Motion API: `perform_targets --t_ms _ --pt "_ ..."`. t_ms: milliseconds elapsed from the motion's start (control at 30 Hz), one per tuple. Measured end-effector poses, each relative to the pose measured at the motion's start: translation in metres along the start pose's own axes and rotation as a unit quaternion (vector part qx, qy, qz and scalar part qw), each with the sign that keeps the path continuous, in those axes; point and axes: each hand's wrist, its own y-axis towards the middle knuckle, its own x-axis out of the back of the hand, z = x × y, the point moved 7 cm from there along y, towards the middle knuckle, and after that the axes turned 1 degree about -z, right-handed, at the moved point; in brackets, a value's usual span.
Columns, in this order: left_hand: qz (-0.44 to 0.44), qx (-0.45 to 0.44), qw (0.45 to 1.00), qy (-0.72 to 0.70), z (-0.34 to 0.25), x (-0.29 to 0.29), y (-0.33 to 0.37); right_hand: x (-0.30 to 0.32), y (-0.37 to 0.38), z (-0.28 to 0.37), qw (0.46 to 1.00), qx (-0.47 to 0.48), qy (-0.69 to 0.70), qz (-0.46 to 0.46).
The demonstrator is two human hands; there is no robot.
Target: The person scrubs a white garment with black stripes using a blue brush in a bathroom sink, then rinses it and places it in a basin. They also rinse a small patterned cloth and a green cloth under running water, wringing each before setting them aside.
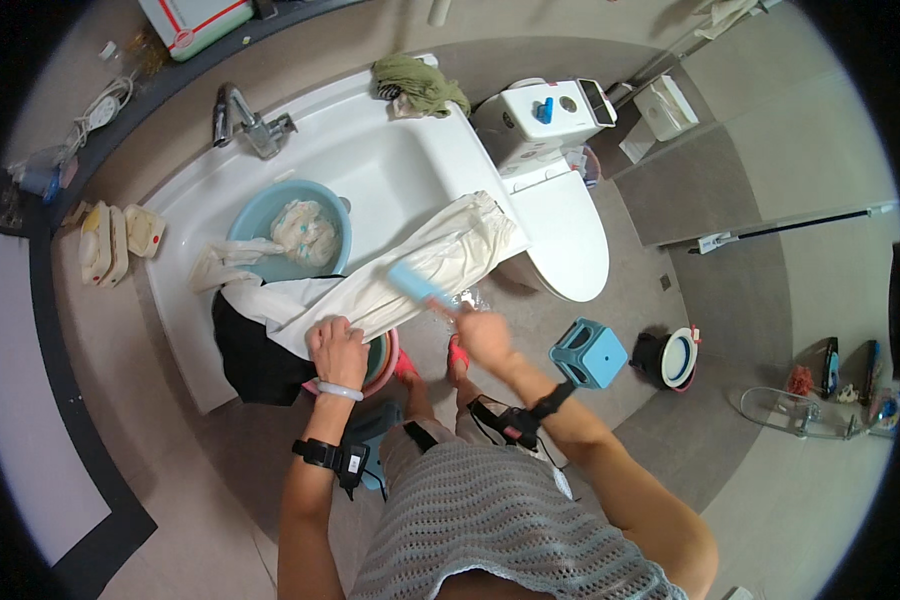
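Note:
A white and black garment (pixel 425 255) lies stretched across the sink's front edge, its black part (pixel 260 340) hanging at the left. My left hand (pixel 338 345) has its fingers curled onto the white cloth near the black part. In my right hand (pixel 482 335) is a light-blue scrubbing brush (pixel 415 283), smeared by motion; its head is over the white cloth. A blue basin (pixel 342 215) stands in the white sink (pixel 390 165) with wet white cloth (pixel 305 233) inside, part of it draped over the rim.
A faucet (pixel 255 130) rises behind the basin, and green cloth (pixel 418 85) lies on the sink's back corner. The toilet (pixel 568 235) stands to the right, with a blue stool (pixel 588 352) on the floor. Below my left hand is a pink-rimmed basin (pixel 388 372). Soap boxes (pixel 120 240) sit left.

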Motion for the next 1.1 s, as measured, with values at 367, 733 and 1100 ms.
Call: perform_targets --t_ms 367,733,1100 --pt "0.050 -0.040 0.996 0.063 -0.031 -0.020 -0.001 0.015 -0.016 -0.099 0.992 -0.128 -0.017 -0.009" --pt "0.135 -0.001 0.986 0.097 -0.020 -0.011 0.013 0.021 -0.004 -0.126 0.991 -0.108 -0.058 0.048" --pt "0.199 0.027 0.964 0.172 -0.028 -0.022 0.005 -0.001 -0.007 0.005 0.998 0.066 -0.018 0.005"
